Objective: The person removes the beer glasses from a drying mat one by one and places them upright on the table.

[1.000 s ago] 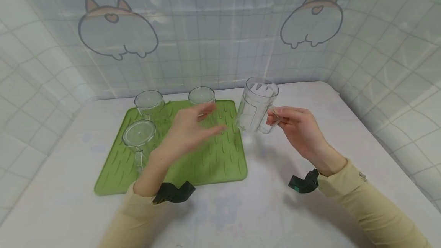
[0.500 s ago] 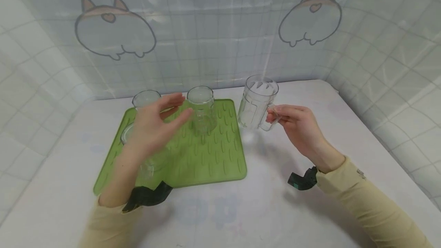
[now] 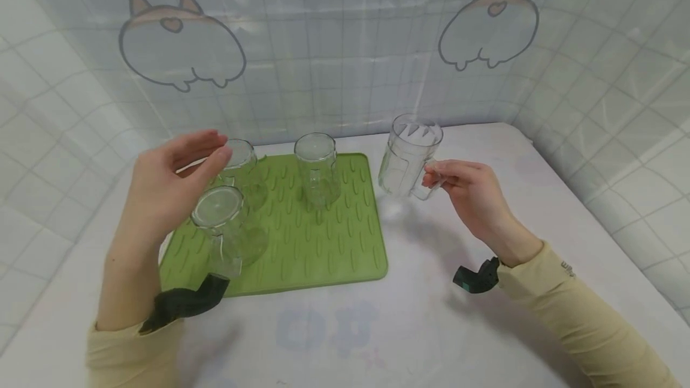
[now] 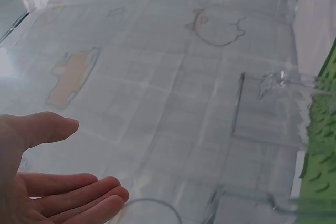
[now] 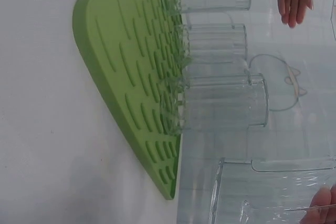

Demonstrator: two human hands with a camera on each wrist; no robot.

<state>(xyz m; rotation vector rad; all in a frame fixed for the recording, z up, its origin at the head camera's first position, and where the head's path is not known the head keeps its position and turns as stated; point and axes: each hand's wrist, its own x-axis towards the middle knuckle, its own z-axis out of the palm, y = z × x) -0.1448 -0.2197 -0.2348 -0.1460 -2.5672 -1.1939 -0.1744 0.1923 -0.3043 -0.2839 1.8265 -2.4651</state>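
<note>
In the head view my right hand [image 3: 474, 199] pinches the handle of a clear glass mug [image 3: 401, 166], which is held upright to the right of the green mat. The same mug [image 5: 273, 190] shows at the bottom of the right wrist view. My left hand [image 3: 167, 181] hovers beside and above the two left glass mugs, fingers loosely bent, thumb apart, nothing between them. It partly covers the back left mug [image 3: 242, 166]. The front left mug [image 3: 221, 214] has its handle toward me. A third mug [image 3: 315, 166] stands at the mat's back, right of its middle.
A green ridged drying mat [image 3: 345, 250] lies on the white table [image 3: 345, 340], left of centre. Behind it rises a tiled-pattern wall covering [image 3: 345, 64] with cartoon animal drawings; similar side walls flank the table.
My left hand has swept left, from in front of the back mug on the right to over the left mugs. My right hand keeps its grip, the mug shifting slightly up and right.
</note>
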